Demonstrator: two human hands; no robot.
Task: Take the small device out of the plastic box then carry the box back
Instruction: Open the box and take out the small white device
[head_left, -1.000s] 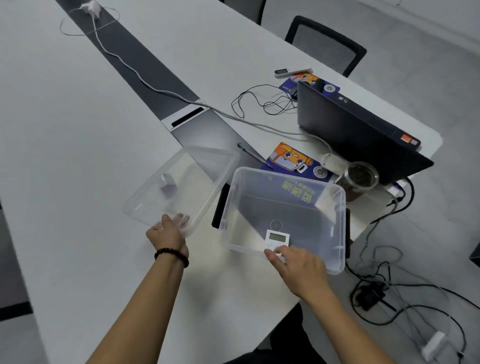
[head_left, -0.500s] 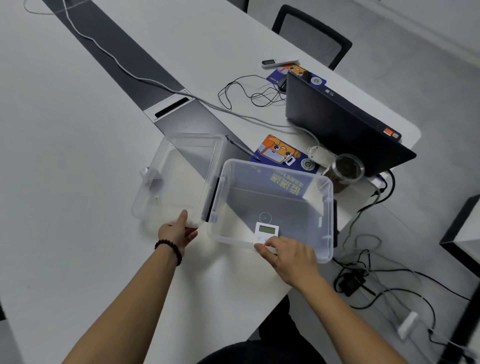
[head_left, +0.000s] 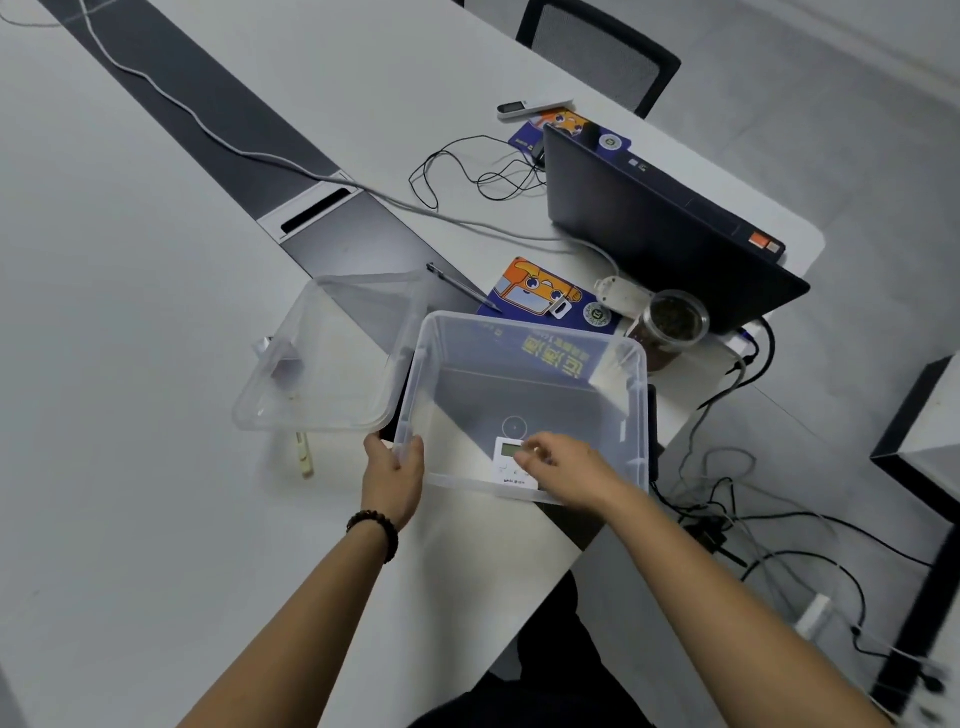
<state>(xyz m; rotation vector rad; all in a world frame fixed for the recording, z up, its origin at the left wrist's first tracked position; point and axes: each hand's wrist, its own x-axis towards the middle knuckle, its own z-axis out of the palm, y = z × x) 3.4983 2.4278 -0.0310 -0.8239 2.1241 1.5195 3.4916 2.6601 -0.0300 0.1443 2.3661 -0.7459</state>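
Device (head_left: 511, 462) lies inside box (head_left: 636, 395) — right hand (head_left: 566, 475) pinching it, left hand (head_left: 395, 475) gripping rim.

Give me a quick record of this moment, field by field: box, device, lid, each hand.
plastic box: open, on the table's edge
small device: inside box, flat on its floor, near wall
lid: off, left of box, tilted
left hand: gripping the box's near-left corner rim
right hand: inside box, fingers on device, not lifted yet
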